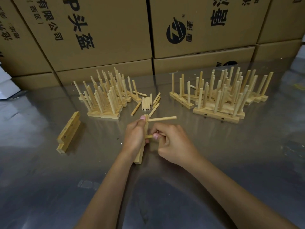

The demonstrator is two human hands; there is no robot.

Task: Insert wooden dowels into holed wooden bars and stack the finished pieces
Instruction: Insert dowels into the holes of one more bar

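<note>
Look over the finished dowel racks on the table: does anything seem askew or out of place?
Yes. In the right group of finished pieces, one short dowel lies crosswise among the upright ones instead of standing in a hole.

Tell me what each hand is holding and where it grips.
Left hand grips the bar around its middle; right hand pinches a dowel near its free end.

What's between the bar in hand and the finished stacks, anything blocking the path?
Toward the left stack, the loose dowels lie just beyond the bar held by the left hand. Toward the right stack, only bare table shows. The right hand pinches a dowel at the bar.
</note>
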